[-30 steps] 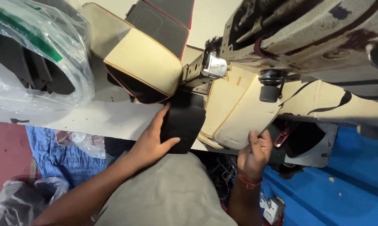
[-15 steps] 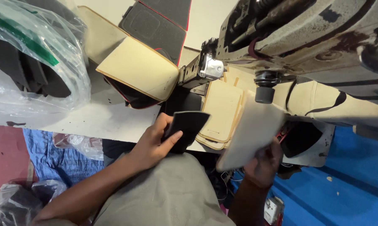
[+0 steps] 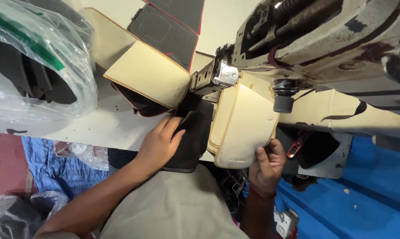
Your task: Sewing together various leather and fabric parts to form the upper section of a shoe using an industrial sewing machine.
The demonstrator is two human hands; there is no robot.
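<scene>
We see a cream-coloured padded piece (image 3: 244, 126) with a stitched edge lying under the head of a worn sewing machine (image 3: 324, 40), just below the machine's metal presser part (image 3: 222, 75). Our right hand (image 3: 266, 166) takes it at its lower rim: the thumb lies over the near edge and the fingers curl beneath, so that grip is closed on the piece, though the fingertips themselves are hidden behind it. Just to the left, touching the cream piece's side, lies a black fabric piece (image 3: 193, 137) that hangs over the edge of the table (image 3: 98, 128). Our left hand (image 3: 158, 144) rests on it, palm down, with the fingers bent over its upper fold; we cannot tell whether they pinch the cloth or only press it flat.

Above the left hand a second cream panel (image 3: 149, 79) with a tan border stands tilted, with dark red-edged lining showing beneath it. Behind that, a dark quilted panel (image 3: 166, 28) with red piping lies on the table. At far left a clear plastic bag (image 3: 36, 66) holds dark pieces. Blue cloth (image 3: 49, 163) lies on the floor below the table, and a blue surface (image 3: 368, 199) fills the lower right. A red-handled tool (image 3: 295, 148) sits beside the right hand.
</scene>
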